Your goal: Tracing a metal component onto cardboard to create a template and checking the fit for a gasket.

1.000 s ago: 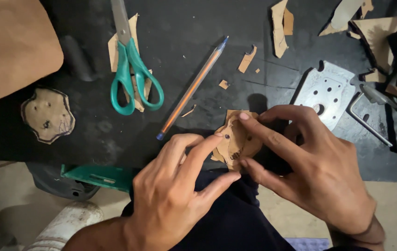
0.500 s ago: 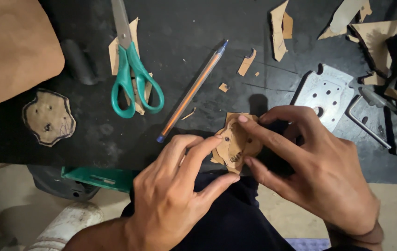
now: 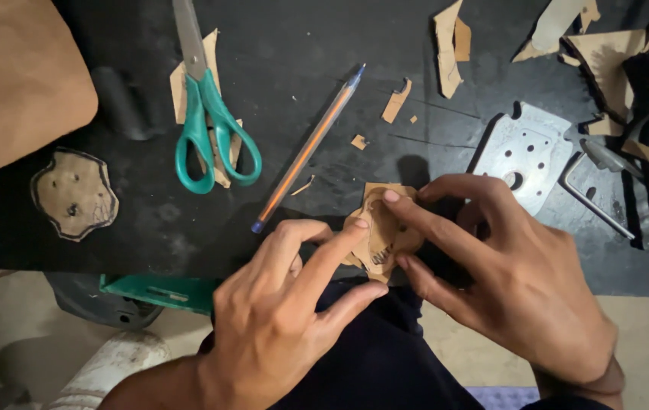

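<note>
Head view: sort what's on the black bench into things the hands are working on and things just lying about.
In hand:
- small cardboard cutout, pinched at the bench edge between the left hand and the right hand

Lying about:
- green-handled scissors
- pen
- second cutout with dark outline
- perforated metal plate
- hex key
- cardboard scraps

Dim overhead light, deep shadows, sharp centre, faint glare on metal.

both hands (image 3: 415, 304) pinch a small cardboard cutout (image 3: 380, 231).
</note>
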